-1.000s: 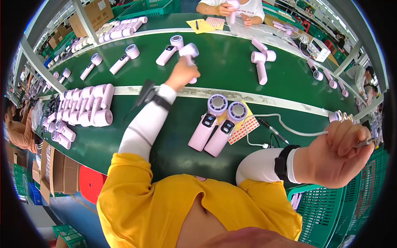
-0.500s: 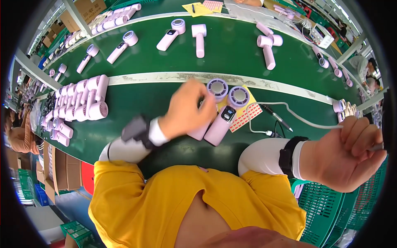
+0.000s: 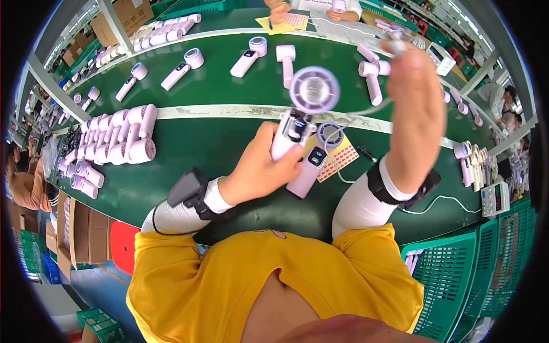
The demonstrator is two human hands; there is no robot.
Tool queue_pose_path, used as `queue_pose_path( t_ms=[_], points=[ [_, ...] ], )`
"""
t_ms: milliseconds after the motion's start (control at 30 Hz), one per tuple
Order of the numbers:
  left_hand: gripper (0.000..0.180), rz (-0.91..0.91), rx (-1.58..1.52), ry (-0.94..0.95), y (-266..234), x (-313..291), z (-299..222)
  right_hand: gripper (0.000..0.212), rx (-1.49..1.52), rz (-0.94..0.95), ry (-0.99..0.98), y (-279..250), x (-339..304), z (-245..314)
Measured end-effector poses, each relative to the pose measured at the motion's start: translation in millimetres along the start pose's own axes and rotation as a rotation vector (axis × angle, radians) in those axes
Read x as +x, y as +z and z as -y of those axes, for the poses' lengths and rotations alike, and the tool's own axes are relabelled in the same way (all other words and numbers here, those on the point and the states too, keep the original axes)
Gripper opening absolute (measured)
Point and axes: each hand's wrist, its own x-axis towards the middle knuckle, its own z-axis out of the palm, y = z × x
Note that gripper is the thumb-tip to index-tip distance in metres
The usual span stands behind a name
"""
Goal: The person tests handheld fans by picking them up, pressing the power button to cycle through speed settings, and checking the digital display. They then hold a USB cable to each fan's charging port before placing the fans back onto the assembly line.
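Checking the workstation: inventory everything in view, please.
Held fan: one, pink, in left hand
Bench fan: one, pink, by left hand
Stacked fans: many, pink, bench left
Loose fans: several, pink, farther surface
Label sheet: one, red marks, beside bench fan
Paper: one, yellow, beneath label sheet
Pen: one, dark, beside sheet
Cable: at least one, whitish, near right hand
Boxed device: one, white, right bench edge
Baskets: several, green, lower right
Cartons: several, brown, lower left
Co-worker: one, white top, opposite
Left hand: one, white sleeve, central
Right hand: one, white sleeve, raised, blurred

Lilac handheld fan [image 3: 297, 127], round metal-centred head, display lit, slanted in left hand [image 3: 264, 167]; white cable [image 3: 366, 112] curves toward blurred right hand [image 3: 416, 91].
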Motion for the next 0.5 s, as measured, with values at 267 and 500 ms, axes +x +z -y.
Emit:
queue_pose_path(
  t_ms=[267, 500],
  points=[
    [0.043, -0.122, 0.214, 0.720, -3.8, -12.3, -10.9, 0.062, 0.232, 0.392, -0.122, 16.7, -10.3, 4.2],
    [0.040, -0.106, 0.174, 0.709, -8.9, -10.3, -7.0, 0.062, 0.020, 0.500, -0.089, 16.6, -12.7, 21.1]
  ],
)
